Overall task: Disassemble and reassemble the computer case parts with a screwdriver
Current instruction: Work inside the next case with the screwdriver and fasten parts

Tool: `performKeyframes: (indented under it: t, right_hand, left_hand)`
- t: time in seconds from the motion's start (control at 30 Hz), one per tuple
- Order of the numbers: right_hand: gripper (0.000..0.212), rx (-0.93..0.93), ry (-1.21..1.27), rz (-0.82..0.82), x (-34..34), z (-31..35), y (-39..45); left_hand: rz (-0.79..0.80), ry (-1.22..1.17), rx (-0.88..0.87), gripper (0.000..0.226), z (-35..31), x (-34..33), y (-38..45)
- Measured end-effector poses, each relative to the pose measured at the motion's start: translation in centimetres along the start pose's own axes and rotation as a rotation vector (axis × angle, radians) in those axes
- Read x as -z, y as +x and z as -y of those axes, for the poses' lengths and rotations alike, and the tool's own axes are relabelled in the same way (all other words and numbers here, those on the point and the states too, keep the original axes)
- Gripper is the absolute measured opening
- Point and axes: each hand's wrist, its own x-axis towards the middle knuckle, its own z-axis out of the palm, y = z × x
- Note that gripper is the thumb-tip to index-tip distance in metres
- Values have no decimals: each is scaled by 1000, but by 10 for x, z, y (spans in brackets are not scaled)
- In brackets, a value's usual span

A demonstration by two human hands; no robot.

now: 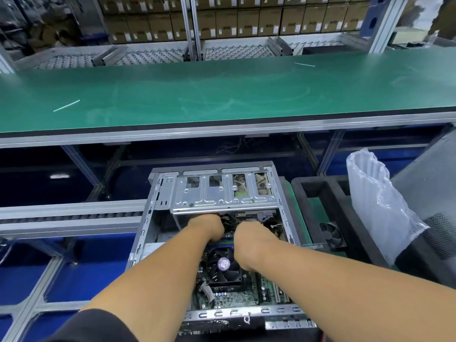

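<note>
An open grey computer case [158, 193] lies in front of me, its motherboard [229, 296] and black CPU fan [223, 264] exposed. A silver drive cage [222, 191] spans the far end of the case. My left hand [207, 228] and my right hand [251, 239] both reach inside, just under the near edge of the cage, close together. Their fingers are curled downward among dark cables and are hidden from me. What they hold does not show. No screwdriver is in view.
A green-topped workbench [222, 95] runs across beyond the case, with two thin white strips on it. Right of the case sit a black foam tray [320, 193] with a small fan [332, 235], a clear plastic bag [377, 201] and a mesh panel [429, 193]. Cartons fill the far shelves.
</note>
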Motion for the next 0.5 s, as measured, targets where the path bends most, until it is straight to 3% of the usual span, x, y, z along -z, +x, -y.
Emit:
performKeyframes:
  t: [0.3,0.4,0.5]
  right_hand:
    - [26,-35,-103,58,-12,-6,25]
    - [26,-46,-88,52,-17,-10,28]
    - [25,-52,-70,75,-19,-11,32]
  left_hand:
    - [42,-74,-8,26,-1,2,1]
    - [58,-133,20,17,-1,4,2]
    - [67,-222,26,30,-1,5,1]
